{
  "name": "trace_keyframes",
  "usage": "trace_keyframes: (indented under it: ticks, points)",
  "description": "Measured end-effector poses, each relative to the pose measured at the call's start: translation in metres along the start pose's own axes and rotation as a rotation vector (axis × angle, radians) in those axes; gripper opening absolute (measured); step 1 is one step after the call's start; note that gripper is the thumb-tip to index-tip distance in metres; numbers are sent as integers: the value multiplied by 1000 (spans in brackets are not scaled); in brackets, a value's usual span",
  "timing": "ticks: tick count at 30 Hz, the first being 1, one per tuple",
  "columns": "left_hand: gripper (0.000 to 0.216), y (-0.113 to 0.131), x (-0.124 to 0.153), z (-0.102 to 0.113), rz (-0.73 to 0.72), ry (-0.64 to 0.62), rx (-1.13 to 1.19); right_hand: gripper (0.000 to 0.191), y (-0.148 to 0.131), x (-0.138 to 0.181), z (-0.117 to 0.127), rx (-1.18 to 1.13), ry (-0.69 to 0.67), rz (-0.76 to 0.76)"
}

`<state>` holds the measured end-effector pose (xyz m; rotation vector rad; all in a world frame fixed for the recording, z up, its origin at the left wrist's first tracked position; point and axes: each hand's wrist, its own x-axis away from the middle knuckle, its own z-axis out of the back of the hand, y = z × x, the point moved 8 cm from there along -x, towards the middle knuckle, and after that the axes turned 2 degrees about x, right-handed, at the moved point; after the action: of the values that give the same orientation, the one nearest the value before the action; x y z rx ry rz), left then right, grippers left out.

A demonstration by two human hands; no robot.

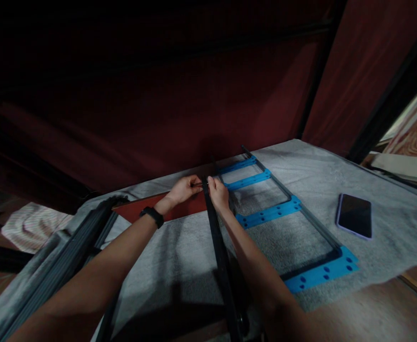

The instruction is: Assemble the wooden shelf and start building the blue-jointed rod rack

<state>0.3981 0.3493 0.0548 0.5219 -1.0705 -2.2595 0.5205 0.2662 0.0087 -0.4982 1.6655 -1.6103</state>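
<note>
A long dark bar (pixel 217 240) runs from near my body to the far side of the cloth. At its far end, my left hand (pixel 184 189) is closed in a pinch on the bar's left side; a thin dark piece shows at its fingertips, too small to name. My right hand (pixel 218 194) is closed against the bar's right side, and what its fingers grip is hidden. Beneath the left hand lies a flat red-brown board (pixel 179 207). To the right of the bar rests a ladder-like grey frame (pixel 318 228) with blue crosspieces (pixel 268 213).
Grey cloth (pixel 322 171) covers the work surface. A phone (pixel 354 216) lies on it at the right. Several dark grey bars (pixel 60 266) are bundled at the left. A dark red panelled wall (pixel 194 104) stands close behind the surface.
</note>
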Motion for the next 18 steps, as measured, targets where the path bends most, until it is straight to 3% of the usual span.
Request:
trace_keyframes:
  ticks: [6, 11, 18]
  points:
    - [18, 3, 2, 1, -15, -1, -31, 24, 8, -8, 0, -187, -20, -104]
    - [19, 4, 2, 1, -18, 6, -13, 8, 6, -14, -5, -240, -137, -11]
    - [17, 6, 3, 1, -4, 17, -39, 31, 6, -12, -1, -110, -105, -3]
